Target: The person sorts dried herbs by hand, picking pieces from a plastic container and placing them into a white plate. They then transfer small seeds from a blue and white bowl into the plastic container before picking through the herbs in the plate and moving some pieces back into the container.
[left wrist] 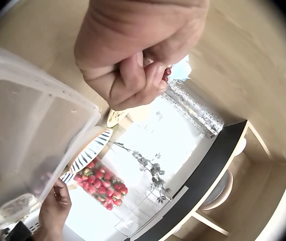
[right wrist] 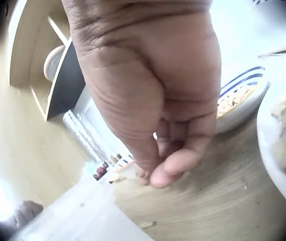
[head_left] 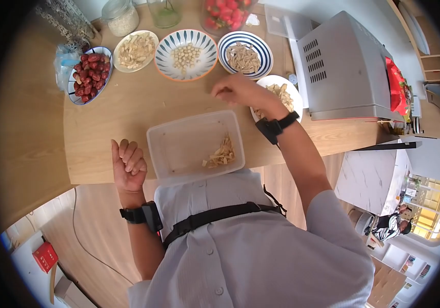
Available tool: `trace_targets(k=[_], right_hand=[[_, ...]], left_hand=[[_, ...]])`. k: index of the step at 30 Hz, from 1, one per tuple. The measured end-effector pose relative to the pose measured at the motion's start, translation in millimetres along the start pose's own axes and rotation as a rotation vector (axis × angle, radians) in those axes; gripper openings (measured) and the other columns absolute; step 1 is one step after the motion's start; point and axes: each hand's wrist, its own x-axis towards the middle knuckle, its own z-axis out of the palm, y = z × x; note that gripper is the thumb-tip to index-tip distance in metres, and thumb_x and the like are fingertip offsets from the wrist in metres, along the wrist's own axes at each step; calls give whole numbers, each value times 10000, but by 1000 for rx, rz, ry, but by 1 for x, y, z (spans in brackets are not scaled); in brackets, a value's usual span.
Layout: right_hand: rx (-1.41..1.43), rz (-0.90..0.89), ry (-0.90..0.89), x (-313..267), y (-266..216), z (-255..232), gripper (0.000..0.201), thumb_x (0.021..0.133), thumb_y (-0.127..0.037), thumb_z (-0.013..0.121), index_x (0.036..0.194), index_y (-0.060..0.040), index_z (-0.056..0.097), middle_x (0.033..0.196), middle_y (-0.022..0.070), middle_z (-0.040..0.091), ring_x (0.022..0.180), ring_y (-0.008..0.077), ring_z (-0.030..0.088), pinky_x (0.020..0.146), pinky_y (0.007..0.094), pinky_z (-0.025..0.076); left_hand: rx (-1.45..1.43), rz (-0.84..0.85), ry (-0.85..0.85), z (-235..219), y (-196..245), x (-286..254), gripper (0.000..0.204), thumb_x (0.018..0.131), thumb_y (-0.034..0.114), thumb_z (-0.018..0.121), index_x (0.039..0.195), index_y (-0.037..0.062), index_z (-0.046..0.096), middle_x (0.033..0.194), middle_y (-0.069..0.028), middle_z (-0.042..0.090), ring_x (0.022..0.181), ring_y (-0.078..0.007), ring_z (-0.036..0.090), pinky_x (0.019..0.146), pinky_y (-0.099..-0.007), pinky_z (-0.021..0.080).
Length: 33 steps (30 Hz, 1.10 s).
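Note:
In the head view my right hand (head_left: 243,95) hovers over the table beside the white plate of dried pale slices (head_left: 284,95), just below the blue-striped bowl (head_left: 267,57). Its fingers bend loosely toward the thumb, and the right wrist view shows nothing between them. My left hand (head_left: 129,164) is held palm up with loosely curled fingers, left of the clear plastic box (head_left: 153,154), holding nothing. A small heap of pale dried slices (head_left: 223,154) lies in the box's right part, near my body.
Along the back stand a bowl of red dates (head_left: 89,77), a plate of pale flakes (head_left: 135,50), an orange-rimmed plate (head_left: 166,66) with round pale seeds, a glass jar (head_left: 120,18) and a tub of strawberries (head_left: 225,15). A grey microwave-like appliance (head_left: 340,66) stands on the right.

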Motion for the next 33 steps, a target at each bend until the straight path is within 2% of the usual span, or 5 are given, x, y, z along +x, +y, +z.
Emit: trace_targets(k=[8,18,21,25,33], right_hand=[[-241,-264,-265,32,1,20,82,835,-35,751,901,-15,705,805,102,683,783,244,667,715,373,516],[92,-144,310,-1,-41,2,180,837,-38,776,1001,-36,704,870,102,683,787,252,674,726,347,540],[74,-376,323,-8,-95,33,167,838,-58,791,980,-51,703,899,99,689,766,235,681,704,336,551],[-43,-611,311,-10,-124,61,148,838,-109,802,941,-90,699,911,55,695,808,240,696,711,363,565],[-221,-534,293,-15,-113,76,117,874,-133,752,974,-95,704,1008,53,694,902,262,703,750,379,585]], left_hand=[[3,56,33,13,0,1,365,1155,290,402,869,75,475,764,-21,418,592,-117,393,440,-239,335],[-32,-26,72,35,-27,26,295,1144,230,423,1003,6,552,858,-42,471,674,-135,421,519,-247,399],[119,-64,166,30,-45,38,313,1117,232,478,1192,-34,626,1095,-131,660,899,-212,645,732,-304,574],[182,-78,66,31,-54,45,405,1126,247,417,1315,-61,600,1387,-222,628,1308,-296,609,1066,-435,536],[98,-175,52,22,-61,50,429,1124,244,417,1355,-81,574,1363,-216,643,1283,-329,619,1070,-434,538]])
